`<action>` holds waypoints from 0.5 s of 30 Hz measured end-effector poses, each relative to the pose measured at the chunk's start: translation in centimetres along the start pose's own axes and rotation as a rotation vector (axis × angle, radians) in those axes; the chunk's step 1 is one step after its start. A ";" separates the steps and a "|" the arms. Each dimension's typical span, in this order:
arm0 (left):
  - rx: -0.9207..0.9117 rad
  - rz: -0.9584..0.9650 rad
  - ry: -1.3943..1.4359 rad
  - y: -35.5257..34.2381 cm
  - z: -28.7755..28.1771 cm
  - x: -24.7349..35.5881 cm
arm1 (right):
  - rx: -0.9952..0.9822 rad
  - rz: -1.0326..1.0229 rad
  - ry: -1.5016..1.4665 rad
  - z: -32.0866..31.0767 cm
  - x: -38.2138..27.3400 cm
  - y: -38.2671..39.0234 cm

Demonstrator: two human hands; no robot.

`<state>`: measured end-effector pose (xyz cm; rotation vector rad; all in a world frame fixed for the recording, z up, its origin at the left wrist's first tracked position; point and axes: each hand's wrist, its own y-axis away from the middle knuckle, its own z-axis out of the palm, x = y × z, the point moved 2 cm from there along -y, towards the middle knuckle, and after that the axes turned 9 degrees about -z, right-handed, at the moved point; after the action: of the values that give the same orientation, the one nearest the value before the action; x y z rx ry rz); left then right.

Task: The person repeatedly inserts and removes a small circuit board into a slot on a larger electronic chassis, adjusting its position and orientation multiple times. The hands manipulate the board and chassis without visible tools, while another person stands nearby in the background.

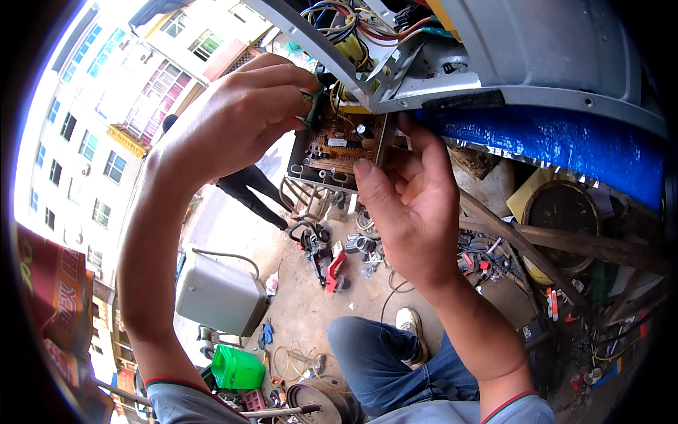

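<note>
My right hand (417,205) grips a brown circuit board (342,145) in its shallow grey tray from the right. The thumb presses the front edge and the fingers are behind it. The board carries small components, among them a dark round capacitor, and sits tilted beneath the corner of a grey metal housing (395,95). Over the board's upper left side, my left hand (265,106) is closed, fingers pinched together at a small dark green piece I cannot identify. Coloured wires (353,25) run inside the open housing above, and some yellow ones come down to the board.
Blue sheeting (544,145) hangs below the housing at right. Wooden bars (565,244) cross in front of a round rusty container. Tools and cables litter the ground, with a red-handled tool (335,272), a grey box (219,293) and a green bin (237,367). Someone in dark trousers (254,191) stands beyond.
</note>
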<state>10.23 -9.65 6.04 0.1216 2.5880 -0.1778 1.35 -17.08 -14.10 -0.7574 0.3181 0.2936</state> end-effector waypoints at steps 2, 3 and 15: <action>0.002 0.001 0.011 -0.1 0.0 0.2 | 0.005 -0.008 0.011 -0.1 0.1 0.0; 0.003 0.002 0.017 -0.2 -0.1 0.3 | 0.005 -0.009 0.011 -0.1 0.3 0.0; -0.055 -0.036 -0.017 -0.7 -0.6 0.5 | 0.008 0.042 -0.032 -0.5 0.1 0.0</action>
<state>9.47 -10.25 6.34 0.0530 2.5774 -0.1205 1.38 -17.43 -14.46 -0.7383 0.3050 0.3435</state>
